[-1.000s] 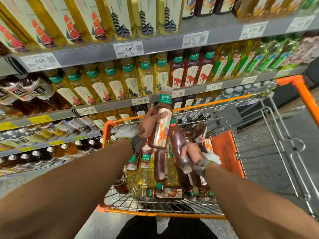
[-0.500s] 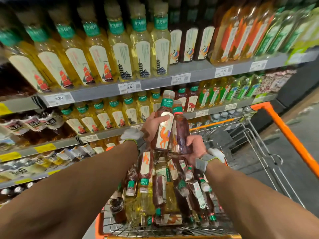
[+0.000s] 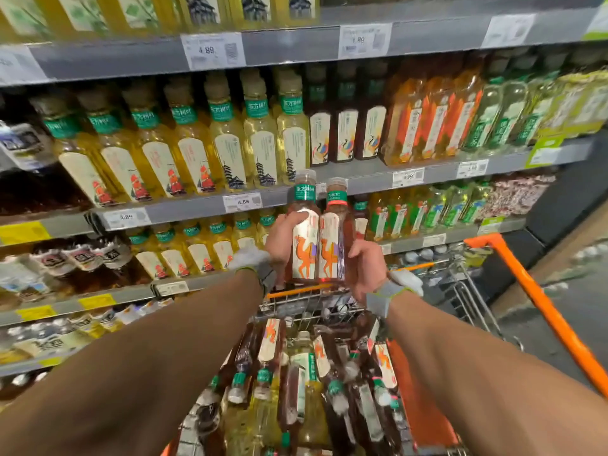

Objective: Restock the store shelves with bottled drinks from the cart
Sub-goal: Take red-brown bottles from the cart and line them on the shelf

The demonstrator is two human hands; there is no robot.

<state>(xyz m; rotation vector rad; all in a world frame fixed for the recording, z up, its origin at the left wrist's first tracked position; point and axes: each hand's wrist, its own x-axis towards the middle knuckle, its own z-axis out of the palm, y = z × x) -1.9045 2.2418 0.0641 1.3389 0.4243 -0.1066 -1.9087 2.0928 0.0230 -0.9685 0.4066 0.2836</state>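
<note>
The left hand (image 3: 282,240) is gripping a smooth, clear plastic bottle (image 3: 304,240) of dark tea and the right hand (image 3: 366,269) is gripping its twin (image 3: 335,240) — both upright, touching, above the wire-and-orange cart (image 3: 539,304) of lying bottles (image 3: 289,398). Beyond, grey metal shelves (image 3: 184,211) are carrying yellow drinks (image 3: 227,143).

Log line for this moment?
left hand: grips left camel bottle | right hand: grips right camel bottle | both upright above cart

Illumination is moderate and diffuse. Wide-angle distortion curves the shelf rails (image 3: 296,49) toward the frame edges. Motion blur softens the price tags (image 3: 213,51).
</note>
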